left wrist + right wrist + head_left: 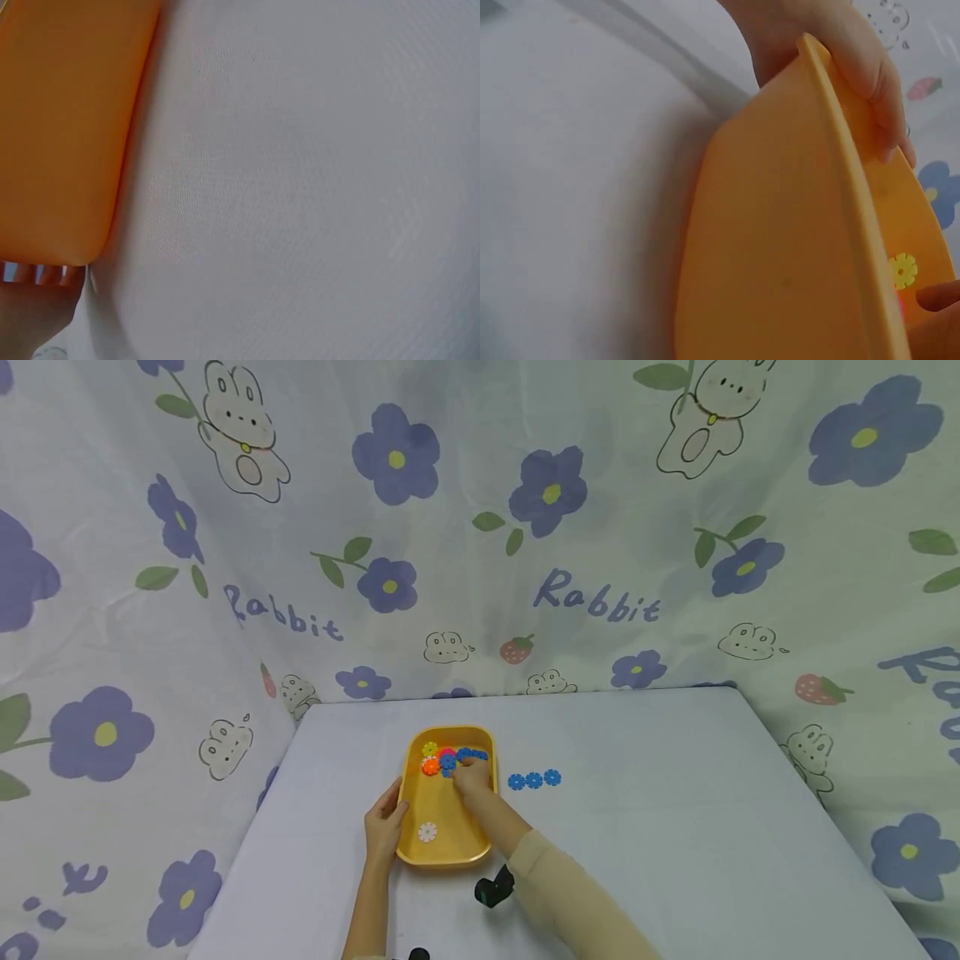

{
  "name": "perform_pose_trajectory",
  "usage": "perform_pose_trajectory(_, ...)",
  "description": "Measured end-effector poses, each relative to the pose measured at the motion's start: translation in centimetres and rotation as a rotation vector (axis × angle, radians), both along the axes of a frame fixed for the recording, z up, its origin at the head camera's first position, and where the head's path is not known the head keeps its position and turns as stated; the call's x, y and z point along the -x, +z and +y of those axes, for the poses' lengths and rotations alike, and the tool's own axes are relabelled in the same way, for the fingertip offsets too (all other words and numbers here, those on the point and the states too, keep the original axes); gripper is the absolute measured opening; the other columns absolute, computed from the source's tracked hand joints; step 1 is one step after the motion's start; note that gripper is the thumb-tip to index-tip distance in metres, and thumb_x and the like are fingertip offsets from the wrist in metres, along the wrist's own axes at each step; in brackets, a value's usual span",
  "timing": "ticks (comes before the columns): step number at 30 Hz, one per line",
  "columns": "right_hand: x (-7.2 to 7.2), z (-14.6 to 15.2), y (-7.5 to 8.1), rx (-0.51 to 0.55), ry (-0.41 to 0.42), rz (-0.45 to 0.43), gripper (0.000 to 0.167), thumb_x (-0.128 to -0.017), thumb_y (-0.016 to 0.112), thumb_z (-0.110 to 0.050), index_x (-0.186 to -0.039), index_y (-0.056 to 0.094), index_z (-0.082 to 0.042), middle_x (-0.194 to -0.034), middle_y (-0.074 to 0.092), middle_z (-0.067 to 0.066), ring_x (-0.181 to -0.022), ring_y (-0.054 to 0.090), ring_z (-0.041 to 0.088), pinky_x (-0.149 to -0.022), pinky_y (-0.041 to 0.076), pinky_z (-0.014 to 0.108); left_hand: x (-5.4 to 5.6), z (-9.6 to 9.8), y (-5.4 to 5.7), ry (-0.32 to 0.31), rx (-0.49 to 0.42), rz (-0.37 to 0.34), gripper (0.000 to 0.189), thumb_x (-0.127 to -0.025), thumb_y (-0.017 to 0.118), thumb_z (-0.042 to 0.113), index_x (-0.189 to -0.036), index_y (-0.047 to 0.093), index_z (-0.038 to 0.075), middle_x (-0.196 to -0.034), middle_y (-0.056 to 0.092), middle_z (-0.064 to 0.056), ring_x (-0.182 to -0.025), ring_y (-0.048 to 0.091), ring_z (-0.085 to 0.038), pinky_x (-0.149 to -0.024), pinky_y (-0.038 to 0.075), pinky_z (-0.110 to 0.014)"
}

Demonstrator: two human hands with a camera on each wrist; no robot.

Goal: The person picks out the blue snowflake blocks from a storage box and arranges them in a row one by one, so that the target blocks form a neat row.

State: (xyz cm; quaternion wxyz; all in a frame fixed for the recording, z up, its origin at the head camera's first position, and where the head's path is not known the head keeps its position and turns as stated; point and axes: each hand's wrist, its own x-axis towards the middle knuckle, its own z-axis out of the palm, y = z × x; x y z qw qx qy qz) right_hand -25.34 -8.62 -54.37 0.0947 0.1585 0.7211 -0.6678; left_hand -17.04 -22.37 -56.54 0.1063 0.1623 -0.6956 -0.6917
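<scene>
On a white table (660, 827), a yellow tray (442, 806) holds small notched discs (447, 762).

One side of the tray is gripped by the left hand (384, 822); the right hand (474, 777) is inside near the far end, fingers bent by the discs, though whether it pinches one I cannot tell. A white disc (427, 832) lies alone at the near end; three blue discs (534, 780) line up just right of the tray. Behind, patterned cloth (465, 543) reads "Rabbit" twice (more lettering runs off the right edge).
</scene>
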Motion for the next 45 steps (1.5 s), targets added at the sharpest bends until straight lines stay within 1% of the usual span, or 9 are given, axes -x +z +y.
perform_pose_trajectory(4, 0.9, 0.3, -0.2, 0.143, 0.062, -0.016, 0.046, -0.080, 0.063, 0.008, -0.124, 0.052, 0.013, -0.119, 0.056, 0.025, -0.085, 0.059, 0.023, -0.078, 0.056, 0.030, 0.0, -0.1, -0.1, -0.002, -0.008, 0.004, 0.045, -0.092, 0.052, -0.002, -0.136, 0.047, -0.001, -0.141, 0.044, -0.020, -0.129, 0.042, -0.031, -0.085, 0.044, -0.006)
perform_pose_trajectory(6, 1.2, 0.4, -0.3, 0.232, 0.105, -0.046, 0.047, -0.081, 0.062, 0.008, -0.126, 0.050, 0.013, -0.119, 0.056, 0.025, -0.082, 0.059, 0.021, -0.078, 0.056, 0.030, 0.0, -0.1, -0.1, 0.001, -0.008, 0.005, 0.045, -0.092, 0.052, -0.002, -0.136, 0.047, -0.001, -0.141, 0.044, -0.020, -0.129, 0.042, -0.031, -0.085, 0.044, -0.006)
perform_pose_trajectory(9, 1.3, 0.4, -0.5, 0.363, 0.182, -0.091, 0.050, -0.084, 0.059, 0.009, -0.132, 0.044, 0.013, -0.125, 0.052, 0.027, -0.091, 0.062, 0.027, -0.087, 0.054, 0.036, 0.0, -0.1, -0.1, 0.009, -0.006, 0.004, 0.045, -0.091, 0.051, -0.003, -0.136, 0.047, -0.001, -0.140, 0.045, -0.020, -0.128, 0.042, -0.029, -0.085, 0.044, -0.006)
perform_pose_trajectory(12, 1.4, 0.2, -0.8, 0.463, 0.267, -0.102, 0.056, -0.087, 0.056, 0.008, -0.138, 0.035, 0.012, -0.137, 0.043, 0.027, -0.109, 0.057, 0.035, -0.096, 0.047, 0.042, 0.1, 0.0, 0.0, 0.014, 0.002, 0.010, 0.045, -0.091, 0.051, -0.004, -0.135, 0.048, -0.002, -0.139, 0.046, -0.021, -0.127, 0.043, -0.029, -0.085, 0.044, -0.006)
perform_pose_trajectory(16, 1.8, -0.1, -1.1, 0.547, 0.300, -0.114, 0.060, -0.089, 0.054, 0.006, -0.143, 0.029, 0.008, -0.142, 0.038, 0.028, -0.121, 0.050, 0.038, -0.100, 0.043, 0.046, 0.2, 0.1, 0.0, 0.011, -0.007, 0.026, 0.045, -0.090, 0.050, -0.005, -0.135, 0.048, -0.004, -0.138, 0.046, -0.022, -0.126, 0.044, -0.030, -0.083, 0.044, -0.006)
perform_pose_trajectory(24, 2.6, -0.5, -1.2, 0.587, 0.266, -0.205, 0.055, -0.094, 0.049, 0.001, -0.146, 0.029, -0.001, -0.137, 0.042, 0.025, -0.119, 0.049, 0.035, -0.097, 0.046, 0.044, 0.1, -0.1, 0.0, 0.008, 0.001, 0.015, 0.045, -0.091, 0.050, -0.005, -0.136, 0.047, -0.003, -0.139, 0.045, -0.022, -0.128, 0.043, -0.032, -0.082, 0.044, -0.004)
perform_pose_trajectory(32, 3.0, -0.7, -1.6, 0.606, 0.236, -0.214, 0.046, -0.095, 0.047, 0.002, -0.140, 0.043, -0.004, -0.126, 0.050, 0.017, -0.093, 0.054, 0.024, -0.094, 0.049, 0.040, 0.2, 0.0, 0.1, -0.012, 0.009, 0.014, 0.045, -0.093, 0.049, -0.002, -0.137, 0.045, -0.001, -0.141, 0.044, -0.020, -0.130, 0.041, -0.030, -0.085, 0.041, -0.003)
perform_pose_trajectory(36, 3.1, -0.7, -1.7, 0.646, 0.239, -0.213, 0.045, -0.096, 0.047, 0.001, -0.140, 0.043, -0.004, -0.125, 0.052, 0.018, -0.093, 0.056, 0.024, -0.095, 0.048, 0.040, 0.2, 0.0, 0.2, -0.017, 0.011, 0.017, 0.045, -0.093, 0.050, -0.001, -0.138, 0.045, -0.001, -0.142, 0.043, -0.019, -0.130, 0.041, -0.028, -0.086, 0.040, -0.003)
perform_pose_trajectory(45, 2.7, -0.4, -1.4, 0.696, 0.212, -0.231, 0.043, -0.096, 0.047, 0.000, -0.139, 0.044, -0.003, -0.124, 0.054, 0.025, -0.105, 0.062, 0.029, -0.095, 0.048, 0.039, 0.1, 0.0, -0.1, -0.011, 0.006, 0.036, 0.044, -0.092, 0.050, -0.002, -0.137, 0.046, -0.002, -0.140, 0.045, -0.020, -0.128, 0.042, -0.030, -0.087, 0.042, -0.005)
